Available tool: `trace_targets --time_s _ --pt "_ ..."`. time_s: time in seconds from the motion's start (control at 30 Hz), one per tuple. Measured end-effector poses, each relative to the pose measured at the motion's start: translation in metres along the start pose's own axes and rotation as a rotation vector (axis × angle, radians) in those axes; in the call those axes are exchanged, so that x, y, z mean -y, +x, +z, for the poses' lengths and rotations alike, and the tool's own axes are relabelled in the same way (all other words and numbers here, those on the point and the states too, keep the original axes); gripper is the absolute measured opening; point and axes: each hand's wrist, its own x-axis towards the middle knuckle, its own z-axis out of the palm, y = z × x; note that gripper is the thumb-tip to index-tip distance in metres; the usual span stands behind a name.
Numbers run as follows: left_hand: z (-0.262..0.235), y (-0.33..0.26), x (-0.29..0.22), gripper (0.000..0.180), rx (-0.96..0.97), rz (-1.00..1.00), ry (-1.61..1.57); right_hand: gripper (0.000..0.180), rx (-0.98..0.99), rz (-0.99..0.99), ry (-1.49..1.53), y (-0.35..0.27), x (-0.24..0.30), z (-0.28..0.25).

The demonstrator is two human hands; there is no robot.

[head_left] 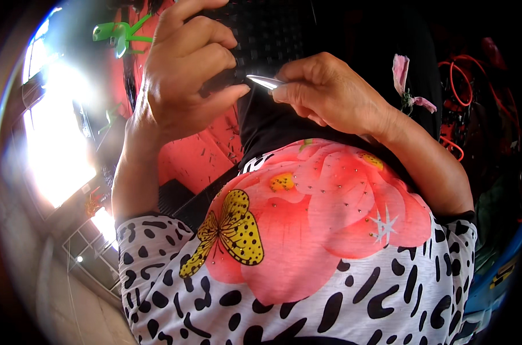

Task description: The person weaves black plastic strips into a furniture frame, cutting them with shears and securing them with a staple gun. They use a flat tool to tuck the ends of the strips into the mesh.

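My left hand is raised on the left, its fingers curled at the edge of a black woven piece, with the thumb lower down. Dark material fills the gap between thumb and fingers, and its details are hard to make out. To the right, my right hand is closed around a small shiny metal tool with a pointed tip. That tip points left, close to my left thumb and the lower edge of the woven piece. The tool's rear part is hidden in my fingers.
Red material with scattered black scraps lies below my left hand. A green plastic object is at the upper left. On the right are a pink ribbon-like piece and looped red cord. Bright windows glare at left.
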Motion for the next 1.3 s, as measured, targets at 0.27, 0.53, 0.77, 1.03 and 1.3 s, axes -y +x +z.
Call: trace_targets --time_s 0.27,0.53,0.77,1.03,1.3 --pt "0.000 0.003 -0.002 0.029 -0.042 -0.026 0.020 0.020 0.041 0.002 0.095 0.000 0.001 0.001" --pt "-0.005 0.007 -0.008 0.030 0.063 -0.068 0.091 0.019 -0.035 -0.126 0.108 -0.003 -0.002 0.001" --pt "0.007 0.008 0.002 0.027 0.007 -0.150 0.068 0.009 -0.143 -0.431 -0.735 0.006 0.027 -0.022" --pt "0.009 0.011 0.023 0.025 -0.019 -0.224 0.019 0.010 -0.060 -0.319 -0.602 0.028 0.017 -0.047" --pt "0.015 -0.001 0.048 0.025 0.037 -0.051 0.145 0.013 -0.007 -0.216 -0.318 0.037 0.004 -0.048"
